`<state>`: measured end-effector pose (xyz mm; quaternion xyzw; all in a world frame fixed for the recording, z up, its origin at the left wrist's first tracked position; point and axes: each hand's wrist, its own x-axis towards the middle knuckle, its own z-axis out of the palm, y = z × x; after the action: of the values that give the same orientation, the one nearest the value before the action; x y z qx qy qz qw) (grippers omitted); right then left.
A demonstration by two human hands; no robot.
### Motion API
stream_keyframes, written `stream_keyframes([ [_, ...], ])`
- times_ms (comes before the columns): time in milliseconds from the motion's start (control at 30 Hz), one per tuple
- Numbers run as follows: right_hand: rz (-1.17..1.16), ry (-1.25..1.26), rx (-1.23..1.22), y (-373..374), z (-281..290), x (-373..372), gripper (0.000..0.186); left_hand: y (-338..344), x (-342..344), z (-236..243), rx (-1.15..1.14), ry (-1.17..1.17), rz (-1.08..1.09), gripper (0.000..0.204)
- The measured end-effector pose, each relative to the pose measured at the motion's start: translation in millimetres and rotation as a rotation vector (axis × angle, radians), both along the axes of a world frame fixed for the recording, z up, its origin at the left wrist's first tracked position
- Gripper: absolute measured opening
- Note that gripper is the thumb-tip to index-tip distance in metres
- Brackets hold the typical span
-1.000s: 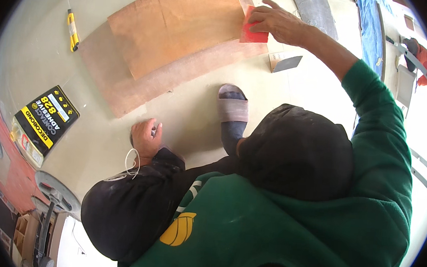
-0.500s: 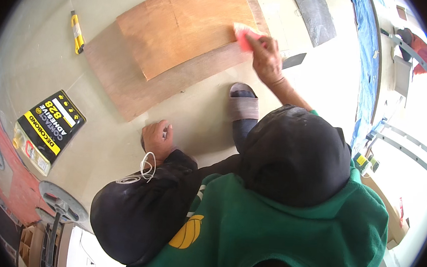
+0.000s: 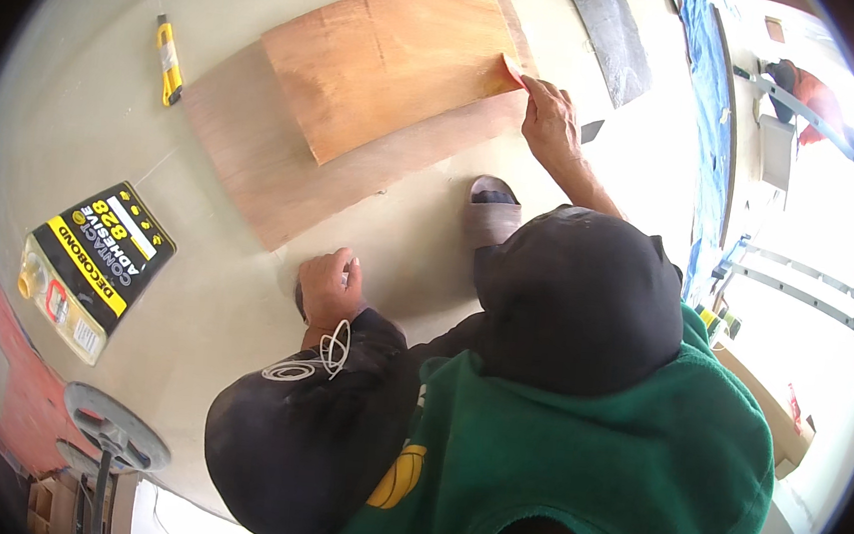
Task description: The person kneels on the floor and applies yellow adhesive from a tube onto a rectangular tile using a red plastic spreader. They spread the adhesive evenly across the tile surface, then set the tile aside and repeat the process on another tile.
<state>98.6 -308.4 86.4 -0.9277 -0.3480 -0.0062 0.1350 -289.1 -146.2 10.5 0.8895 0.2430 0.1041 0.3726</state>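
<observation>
My right hand (image 3: 553,126) pinches a thin red spreader (image 3: 512,71), seen nearly edge-on. Its edge meets the right end of an orange-brown plywood sheet (image 3: 393,59), where the surface looks darker and glossy. This sheet lies on a larger, paler plywood sheet (image 3: 254,173) that shows along its left and near sides. My left hand (image 3: 330,288) is closed near my left knee, below the sheets' near corner. Something greyish shows between its thumb and fingers, too small to name.
A yellow utility knife (image 3: 169,61) lies left of the sheets. A black-and-yellow can (image 3: 108,242) and a clear bottle (image 3: 58,308) are at left. Near my right hand lies a dark grey strip (image 3: 610,41). Blue sheeting (image 3: 704,118), a ladder (image 3: 797,281) and another person (image 3: 812,97) are at right.
My right hand has shifted slightly right and down, and the spreader has turned from flat-on to nearly edge-on. The whole view has shifted a little; my left hand stays closed.
</observation>
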Motion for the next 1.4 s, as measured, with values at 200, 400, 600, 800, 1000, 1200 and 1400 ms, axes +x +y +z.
stream_keyframes([
  [200, -0.015, 0.067, -0.035, 24, -7, -27, 0.036, -2, 0, 0, 0.013, 0.028, -0.007, 0.019],
  [400, 0.141, 0.234, -0.027, 51, 6, -74, 0.035, -1, 2, -1, -0.002, 0.014, -0.013, 0.020],
  [600, 0.296, 0.160, 0.180, 65, 13, -75, 0.040, -1, -1, 0, 0.011, 0.048, -0.036, 0.020],
  [800, 0.605, -0.073, 0.150, 56, -21, -91, 0.047, 2, 4, 2, 0.015, 0.020, -0.040, 0.018],
  [1000, 0.344, 0.157, 0.215, 33, 3, -101, 0.042, 2, -4, 0, 0.034, 0.069, -0.026, 0.018],
  [1200, 0.045, 0.062, -0.009, 42, -7, -45, 0.036, -2, 2, -4, 0.035, 0.064, -0.047, 0.021],
  [1400, 0.292, 0.252, -0.041, 77, 4, -97, 0.034, 3, 4, 3, -0.082, 0.050, -0.035, 0.022],
])
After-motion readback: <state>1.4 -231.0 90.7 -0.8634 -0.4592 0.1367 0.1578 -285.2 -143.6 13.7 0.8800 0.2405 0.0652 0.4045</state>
